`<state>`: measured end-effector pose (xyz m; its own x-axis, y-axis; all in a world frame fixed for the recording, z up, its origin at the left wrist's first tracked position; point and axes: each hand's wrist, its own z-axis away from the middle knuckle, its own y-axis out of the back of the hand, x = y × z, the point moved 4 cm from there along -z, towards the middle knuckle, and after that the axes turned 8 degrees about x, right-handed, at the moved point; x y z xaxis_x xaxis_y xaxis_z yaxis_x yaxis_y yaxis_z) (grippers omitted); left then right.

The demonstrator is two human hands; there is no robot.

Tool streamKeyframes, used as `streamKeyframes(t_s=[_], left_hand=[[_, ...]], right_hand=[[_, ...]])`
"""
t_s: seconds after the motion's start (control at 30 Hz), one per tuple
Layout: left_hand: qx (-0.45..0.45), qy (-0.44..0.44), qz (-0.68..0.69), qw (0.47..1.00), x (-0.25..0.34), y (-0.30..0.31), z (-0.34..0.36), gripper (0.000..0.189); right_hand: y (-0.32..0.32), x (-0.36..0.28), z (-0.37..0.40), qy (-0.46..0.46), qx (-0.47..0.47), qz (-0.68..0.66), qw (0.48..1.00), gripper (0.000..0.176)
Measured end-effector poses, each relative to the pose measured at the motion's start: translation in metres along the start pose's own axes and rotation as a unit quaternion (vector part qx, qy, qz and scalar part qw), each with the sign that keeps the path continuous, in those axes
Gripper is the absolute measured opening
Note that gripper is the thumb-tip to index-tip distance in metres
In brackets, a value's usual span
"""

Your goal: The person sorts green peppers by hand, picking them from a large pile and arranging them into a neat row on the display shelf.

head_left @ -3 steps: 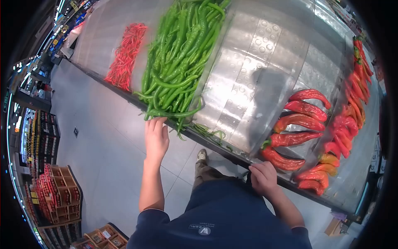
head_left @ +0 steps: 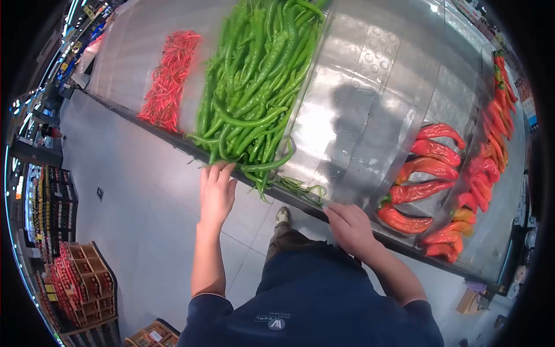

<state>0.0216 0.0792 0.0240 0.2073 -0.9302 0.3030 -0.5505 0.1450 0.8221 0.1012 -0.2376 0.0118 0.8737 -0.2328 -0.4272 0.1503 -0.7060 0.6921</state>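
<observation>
A heap of long green chili peppers [head_left: 251, 92] fills one section of a sloped metal display. My left hand [head_left: 218, 194] is at the front edge below this heap, back up, its fingers extended and slightly apart at the lowest peppers. My right hand [head_left: 351, 228] rests at the black front rim [head_left: 309, 203] of the display, fingers stretched forward with nothing visible in them. Up and left of its fingertips lie a few thin green chilies [head_left: 298, 188]. To its right sits a row of large red peppers [head_left: 404, 220].
Small red chilies [head_left: 173, 81] lie in a patch at the far left. More red and orange peppers [head_left: 471, 196] line the right side. Clear dividers [head_left: 378, 156] separate the sections. Wooden shelves [head_left: 92, 277] with packaged goods stand on the floor at lower left.
My right hand has moved left along the rim, away from the large red peppers, and its fingers have straightened. My left hand stays by the green peppers. The view has shifted slightly.
</observation>
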Motion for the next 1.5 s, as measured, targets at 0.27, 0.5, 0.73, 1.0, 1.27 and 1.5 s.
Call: streamKeyframes(t_s=[0.27, 0.5, 0.73, 1.0, 1.27, 1.5], left_hand=[[-0.064, -0.143, 0.028, 0.987, -0.035, -0.022, -0.049, 0.037], [0.001, -0.220, 0.129, 0.967, -0.018, 0.012, -0.073, 0.043], [0.070, -0.243, 0.206, 0.945, -0.007, 0.006, -0.108, 0.042], [-0.037, -0.225, 0.108, 0.968, -0.012, -0.034, -0.143, 0.032], [-0.065, -0.254, 0.030, 0.965, -0.012, -0.036, -0.152, 0.026], [0.004, -0.318, 0.094, 0.943, 0.041, 0.010, -0.144, 0.028]], right_hand=[[-0.116, -0.014, -0.131, 0.032, -0.094, 0.111, 0.989, 0.064], [-0.102, -0.023, -0.145, -0.024, -0.082, 0.161, 0.983, 0.042], [-0.008, -0.006, -0.089, -0.136, 0.051, 0.321, 0.936, 0.035], [-0.023, 0.028, -0.022, -0.176, -0.059, 0.357, 0.916, 0.038], [-0.043, 0.038, -0.003, -0.267, -0.124, 0.328, 0.897, 0.012], [-0.046, 0.043, 0.007, -0.297, -0.107, 0.245, 0.917, 0.009]])
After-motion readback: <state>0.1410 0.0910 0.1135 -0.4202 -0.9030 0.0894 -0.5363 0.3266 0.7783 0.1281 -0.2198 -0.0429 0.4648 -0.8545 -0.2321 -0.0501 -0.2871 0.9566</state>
